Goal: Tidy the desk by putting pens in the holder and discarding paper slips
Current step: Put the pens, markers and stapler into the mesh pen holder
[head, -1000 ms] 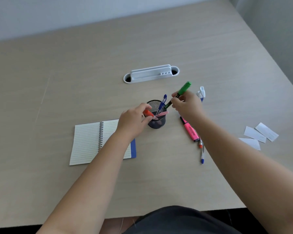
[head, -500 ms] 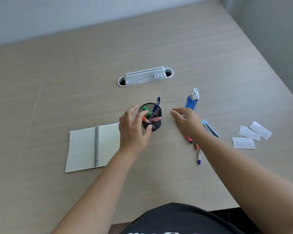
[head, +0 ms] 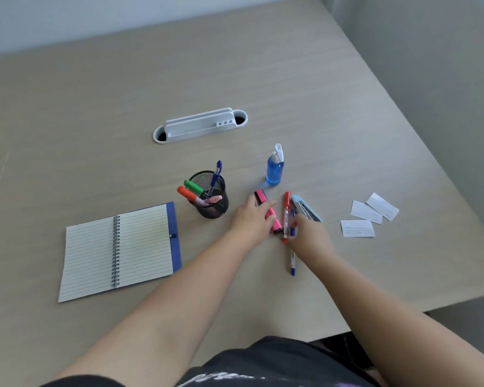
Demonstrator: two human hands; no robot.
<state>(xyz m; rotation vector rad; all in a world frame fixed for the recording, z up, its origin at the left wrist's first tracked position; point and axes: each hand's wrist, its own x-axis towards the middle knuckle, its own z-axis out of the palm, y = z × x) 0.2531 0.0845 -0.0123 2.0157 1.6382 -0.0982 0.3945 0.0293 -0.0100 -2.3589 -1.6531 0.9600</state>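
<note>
The black mesh pen holder (head: 210,202) stands mid-desk with a green marker (head: 194,187), an orange marker (head: 188,194), a blue pen (head: 216,174) and a pink pen inside. To its right, a pink highlighter (head: 263,201) lies on the desk, and my left hand (head: 252,220) closes over it from the near side. My right hand (head: 310,238) curls its fingers on the lower part of a red marker (head: 286,210), with a small blue pen beside it. A white-and-blue pen (head: 292,264) lies under my right wrist. Three paper slips (head: 358,228) lie at the right.
A blue spray bottle (head: 275,169) stands behind the loose pens. A light-blue stapler (head: 305,208) lies just right of the red marker. An open spiral notebook (head: 118,251) is at the left, and a white cable tray (head: 200,125) sits farther back. The desk edge runs close on the right.
The green marker now sits in the holder. My left hand left the holder and moved right onto the pink highlighter. My right hand dropped onto the loose pens by the stapler.
</note>
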